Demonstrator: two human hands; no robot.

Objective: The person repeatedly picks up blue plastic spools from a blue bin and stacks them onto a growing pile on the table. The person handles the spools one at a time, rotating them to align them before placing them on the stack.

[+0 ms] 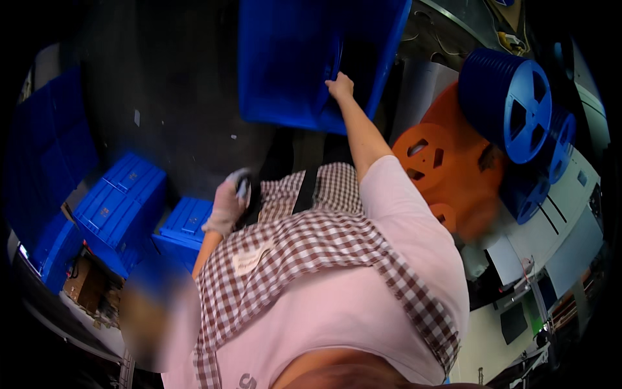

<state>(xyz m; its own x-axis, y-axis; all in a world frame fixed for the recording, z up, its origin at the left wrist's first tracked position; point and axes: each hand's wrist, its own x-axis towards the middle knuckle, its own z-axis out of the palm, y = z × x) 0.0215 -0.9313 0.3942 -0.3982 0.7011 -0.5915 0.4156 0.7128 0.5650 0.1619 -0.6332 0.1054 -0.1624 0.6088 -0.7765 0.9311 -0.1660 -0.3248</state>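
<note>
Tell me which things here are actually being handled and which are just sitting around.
In hand:
right hand gripping the big blue bin
gloved left hand holding a small grey object

Lying about:
blue reels
orange reels
blue lidded crates

Bin [291, 65] ahead, reels [505, 110] right of it, stacked crates [123, 207] left below.

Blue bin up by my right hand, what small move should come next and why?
Probably bring the left hand up to the blue bin. Only the right hand grips its edge, at arm's length, and the bin looks tilted; the left is low near the chest, around a small grey thing.
</note>
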